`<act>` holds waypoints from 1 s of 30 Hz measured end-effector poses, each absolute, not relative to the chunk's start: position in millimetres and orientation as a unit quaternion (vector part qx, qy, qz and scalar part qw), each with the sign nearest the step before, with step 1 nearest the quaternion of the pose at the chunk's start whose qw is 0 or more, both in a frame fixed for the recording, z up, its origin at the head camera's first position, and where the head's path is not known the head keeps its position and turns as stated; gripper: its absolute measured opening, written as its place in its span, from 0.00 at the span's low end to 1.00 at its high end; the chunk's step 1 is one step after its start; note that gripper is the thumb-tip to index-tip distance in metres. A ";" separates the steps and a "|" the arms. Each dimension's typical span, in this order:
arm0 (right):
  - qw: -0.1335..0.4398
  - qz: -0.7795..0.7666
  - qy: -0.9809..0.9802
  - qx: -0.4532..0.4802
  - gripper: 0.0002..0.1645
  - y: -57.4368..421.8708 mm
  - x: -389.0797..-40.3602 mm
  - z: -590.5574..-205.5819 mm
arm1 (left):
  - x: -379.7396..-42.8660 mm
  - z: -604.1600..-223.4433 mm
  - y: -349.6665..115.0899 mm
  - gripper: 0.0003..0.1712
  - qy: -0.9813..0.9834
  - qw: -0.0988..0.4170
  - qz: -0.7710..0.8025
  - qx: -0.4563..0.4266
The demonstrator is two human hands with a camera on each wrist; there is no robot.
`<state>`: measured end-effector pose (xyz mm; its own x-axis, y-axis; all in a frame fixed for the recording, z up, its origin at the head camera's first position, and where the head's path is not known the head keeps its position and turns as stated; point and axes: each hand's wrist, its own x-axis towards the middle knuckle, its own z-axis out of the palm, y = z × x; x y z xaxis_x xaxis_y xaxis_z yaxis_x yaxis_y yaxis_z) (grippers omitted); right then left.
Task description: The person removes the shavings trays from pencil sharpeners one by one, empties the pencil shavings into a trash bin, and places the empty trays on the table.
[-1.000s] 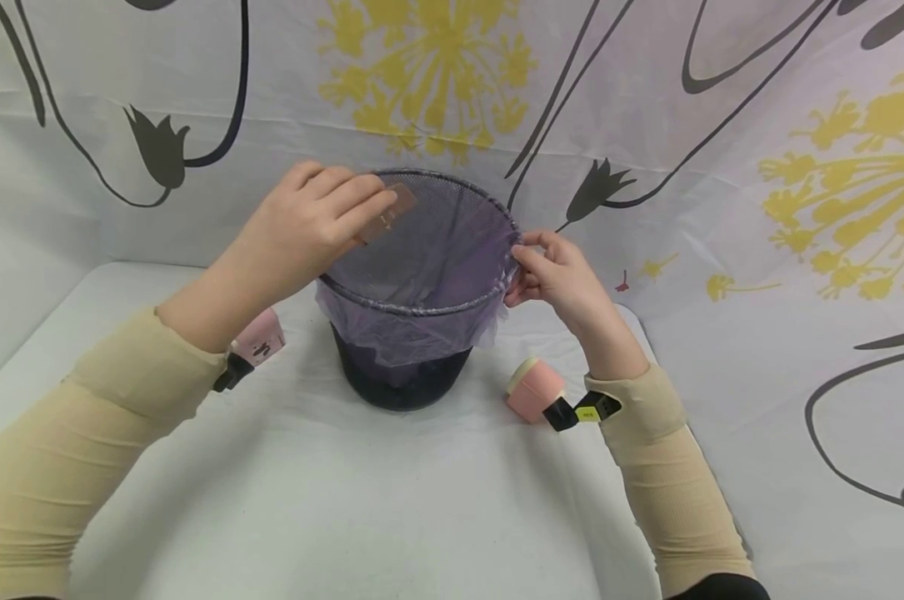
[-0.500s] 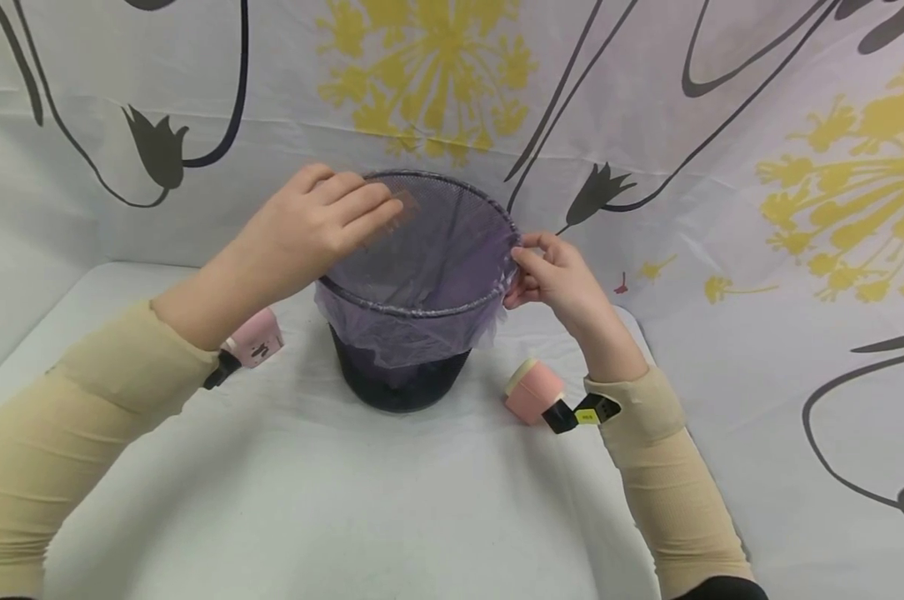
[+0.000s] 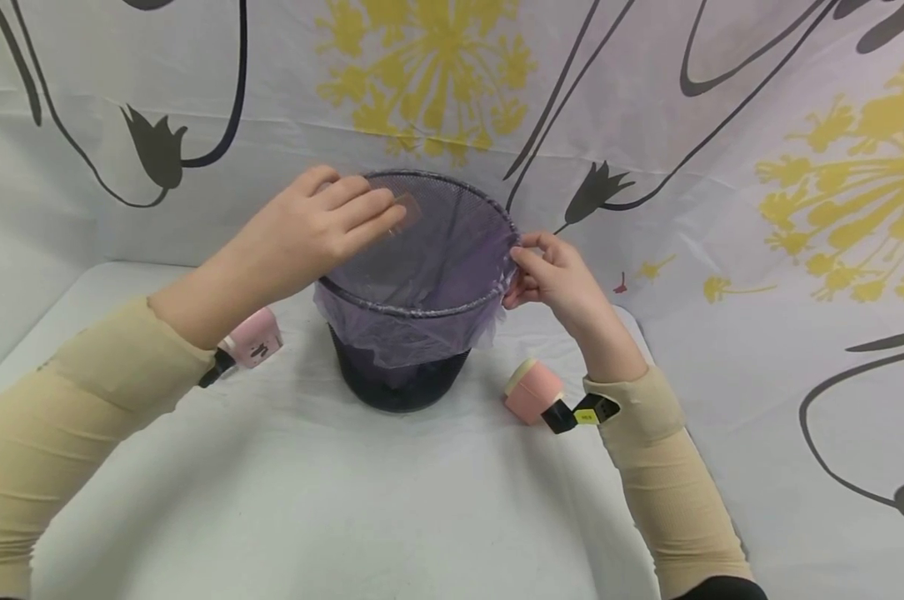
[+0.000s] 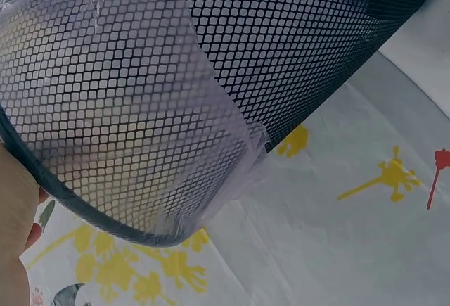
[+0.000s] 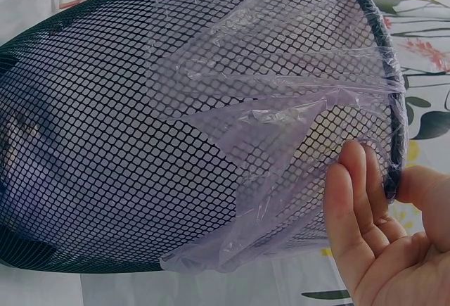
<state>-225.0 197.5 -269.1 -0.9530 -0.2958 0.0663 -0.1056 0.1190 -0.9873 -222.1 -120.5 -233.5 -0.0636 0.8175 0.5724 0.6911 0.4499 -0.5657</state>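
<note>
A black mesh wastebasket (image 3: 407,387) stands upright, lined with a thin purple bin bag (image 3: 392,337) folded down over its rim. My left hand (image 3: 324,221) lies across the left of the rim, fingers bent over the opening. Past its fingertips shows the edge of a see-through brownish flat piece (image 3: 410,208), mostly covered by the hand. The left wrist view shows this hand (image 4: 14,221) beside the rim. My right hand (image 3: 552,271) pinches the right side of the rim; in the right wrist view its fingers (image 5: 341,193) lie along the bag-covered mesh, thumb at the rim.
The wastebasket stands on a white-covered table (image 3: 347,500). Behind and at the sides hangs a pale curtain (image 3: 452,92) printed with yellow and grey flowers. A pink wrist device (image 3: 257,340) sits below my left wrist and another pink device (image 3: 534,392) below the right.
My left hand has shifted slightly, and less of the brownish piece shows beyond its fingers than before. The right hand and wastebasket stay where they were.
</note>
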 end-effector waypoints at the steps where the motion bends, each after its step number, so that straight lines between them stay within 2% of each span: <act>1: 0.073 -0.650 0.745 -0.135 0.17 197.4 -225.1 -269.2 | -222.5 -233.5 -120.6 0.23 -0.725 0.444 0.072 -0.522; 20: 0.071 -0.649 0.746 -0.134 0.18 196.6 -223.8 -267.5 | -223.1 -228.6 -119.9 0.23 -0.701 0.448 0.126 -0.541; 30: 0.076 -0.648 0.745 -0.137 0.18 196.5 -223.7 -267.1 | -223.0 -224.4 -124.5 0.30 -0.693 0.425 0.181 -0.554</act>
<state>-223.7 196.5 -267.1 -0.9509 -0.3027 0.0648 -0.1063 0.1227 -0.9867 -223.0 -124.5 -224.4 -0.0252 0.9213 0.3881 0.6131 0.3209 -0.7219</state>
